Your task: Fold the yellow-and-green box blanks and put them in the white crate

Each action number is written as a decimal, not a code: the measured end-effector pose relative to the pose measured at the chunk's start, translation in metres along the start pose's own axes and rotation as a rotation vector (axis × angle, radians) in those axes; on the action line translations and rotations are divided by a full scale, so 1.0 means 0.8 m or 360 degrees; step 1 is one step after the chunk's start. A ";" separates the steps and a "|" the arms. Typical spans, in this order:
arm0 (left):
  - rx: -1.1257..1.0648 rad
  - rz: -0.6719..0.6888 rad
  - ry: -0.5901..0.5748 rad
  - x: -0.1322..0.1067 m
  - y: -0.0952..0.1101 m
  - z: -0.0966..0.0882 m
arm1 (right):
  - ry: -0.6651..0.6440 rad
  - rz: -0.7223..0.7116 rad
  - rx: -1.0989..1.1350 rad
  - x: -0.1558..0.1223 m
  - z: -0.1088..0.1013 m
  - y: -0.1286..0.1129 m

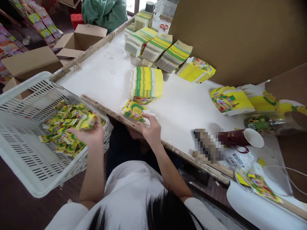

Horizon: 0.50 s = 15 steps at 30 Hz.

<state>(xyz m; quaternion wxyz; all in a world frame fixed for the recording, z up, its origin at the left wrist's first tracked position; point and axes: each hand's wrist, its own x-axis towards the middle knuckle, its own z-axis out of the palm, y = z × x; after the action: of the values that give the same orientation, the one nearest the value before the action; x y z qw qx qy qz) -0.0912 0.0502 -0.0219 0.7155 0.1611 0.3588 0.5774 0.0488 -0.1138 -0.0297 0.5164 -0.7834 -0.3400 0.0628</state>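
My left hand (90,132) is closed around a small yellow-green carton (86,122), slightly blurred, above the white plastic basket (33,156). Below it, a heap of similar small cartons (69,127) lies in the basket. At the table's near edge, my right hand (153,129) has its thumb and fingers apart. Its fingertips are at the white flap end of a yellow-green carton (133,110) lying on the table. Just behind that carton stands a fanned stack of flat carton blanks (146,83).
More bundled blanks (153,48) line the table's back. To the right are yellow cartons (231,100), a glass jar (266,123) and a tipped maroon mug (236,138). Cardboard boxes (82,38) stand beyond the basket; red scissors (164,26) lie far back.
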 end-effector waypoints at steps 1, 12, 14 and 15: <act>0.0035 -0.0052 0.0046 0.012 0.006 -0.006 | 0.0020 0.0001 -0.0192 0.009 0.000 0.007; 0.0063 -0.0338 -0.0149 -0.059 -0.058 0.019 | 0.0066 0.0092 -0.0254 0.024 0.004 0.019; 0.0087 -0.0291 -0.0342 -0.072 -0.065 0.019 | 0.0113 0.0117 0.0071 0.016 -0.003 0.008; 0.0094 -0.0253 -0.0426 -0.078 -0.067 0.018 | 0.0034 0.0115 0.0303 0.012 -0.006 0.002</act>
<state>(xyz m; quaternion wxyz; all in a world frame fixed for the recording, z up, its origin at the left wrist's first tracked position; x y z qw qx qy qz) -0.0475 -0.0210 -0.0261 0.7953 0.2287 0.2887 0.4816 0.0587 -0.1122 -0.0264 0.5895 -0.7432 -0.2985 0.1052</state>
